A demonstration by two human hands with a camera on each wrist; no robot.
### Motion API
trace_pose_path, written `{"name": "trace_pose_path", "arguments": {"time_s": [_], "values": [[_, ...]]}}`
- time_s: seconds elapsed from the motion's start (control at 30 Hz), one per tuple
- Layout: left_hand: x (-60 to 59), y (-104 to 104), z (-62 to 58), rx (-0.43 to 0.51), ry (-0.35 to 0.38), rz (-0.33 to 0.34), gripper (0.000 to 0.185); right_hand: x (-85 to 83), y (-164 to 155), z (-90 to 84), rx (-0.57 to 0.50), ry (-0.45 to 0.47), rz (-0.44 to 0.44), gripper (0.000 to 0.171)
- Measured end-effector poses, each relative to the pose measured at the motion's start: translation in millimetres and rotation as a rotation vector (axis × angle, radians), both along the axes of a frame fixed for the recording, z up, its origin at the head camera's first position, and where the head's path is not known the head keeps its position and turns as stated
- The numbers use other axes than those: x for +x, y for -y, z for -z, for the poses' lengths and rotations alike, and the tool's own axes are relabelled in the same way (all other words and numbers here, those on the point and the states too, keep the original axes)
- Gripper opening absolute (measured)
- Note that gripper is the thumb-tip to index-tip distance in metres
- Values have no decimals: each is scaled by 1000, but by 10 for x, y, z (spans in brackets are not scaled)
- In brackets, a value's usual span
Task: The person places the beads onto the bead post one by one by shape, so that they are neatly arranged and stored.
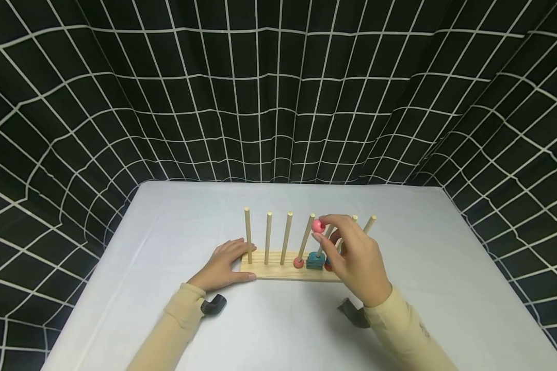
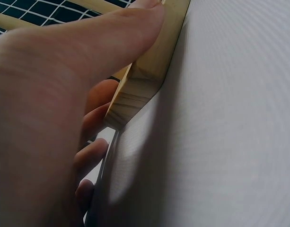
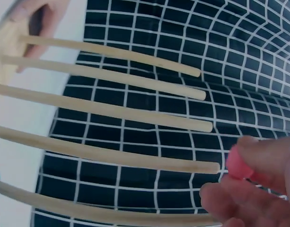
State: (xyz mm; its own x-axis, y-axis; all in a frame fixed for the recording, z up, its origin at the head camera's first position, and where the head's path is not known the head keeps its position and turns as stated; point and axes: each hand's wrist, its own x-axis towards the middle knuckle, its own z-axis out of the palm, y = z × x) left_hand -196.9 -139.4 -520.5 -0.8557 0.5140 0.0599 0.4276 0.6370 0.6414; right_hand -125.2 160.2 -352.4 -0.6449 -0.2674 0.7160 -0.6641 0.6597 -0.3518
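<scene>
A pink bead (image 1: 317, 225) with a hole is pinched between the thumb and fingers of my right hand (image 1: 359, 263). It is beside the top of the fourth peg from the left (image 1: 306, 237), and in the right wrist view the bead (image 3: 237, 163) is just off a peg tip (image 3: 215, 167). My left hand (image 1: 223, 265) grips the left end of the wooden pegboard (image 1: 278, 272), thumb along the front edge and fingers behind. A red bead (image 1: 298, 263) sits at the fourth peg's foot. Teal pieces (image 1: 315, 261) are stacked on the fifth peg.
Three bare pegs, such as the leftmost one (image 1: 248, 237), stand upright on the board's left. Red and blue pieces (image 1: 328, 265) are partly hidden behind my right hand. The board lies on a white-covered table (image 1: 278, 324), with a black gridded curtain (image 1: 278, 93) around it.
</scene>
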Motion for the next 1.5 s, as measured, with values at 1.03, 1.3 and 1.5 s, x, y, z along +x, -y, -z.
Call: {"name": "trace_pose_path", "arguments": {"time_s": [1.03, 1.3, 1.5], "values": [[0, -20, -36, -11, 15, -4, 74, -158, 144, 379, 345, -69, 167, 26], [8, -13, -39, 1, 17, -6, 73, -139, 163, 593, 464, 29, 171, 33], [5, -20, -29, -10, 12, -8, 73, -137, 169, 777, 516, 72, 178, 36]]}}
